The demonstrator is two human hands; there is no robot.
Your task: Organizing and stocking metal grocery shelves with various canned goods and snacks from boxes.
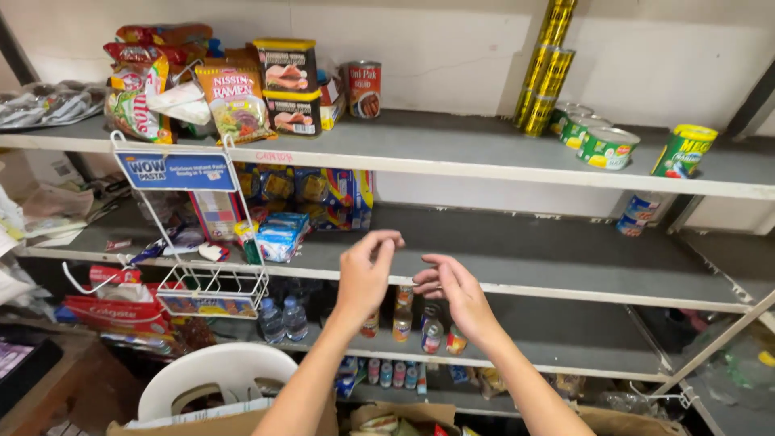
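At the far left a white wire rack hung off the front of the shelves, a blue card clipped to its top, and snack bags were piled on the top shelf beside stacked meat tins. Right of the rack, small blue cartons lay on the middle shelf.

The left hand was raised in front of that middle shelf, fingers loosely curled, thumb and forefinger nearly meeting, gripping nothing. Just beside it, apart from it, the right hand hovered half open, fingers bent, also empty.

Nearest to both hands, on the shelf below and partly hidden by them, stood a row of small bottles. They looked rigid and light but easily toppled, possibly glass and so breakable; the body below the cap seemed the safest hold.

Farther right, green cans lay on the top shelf.
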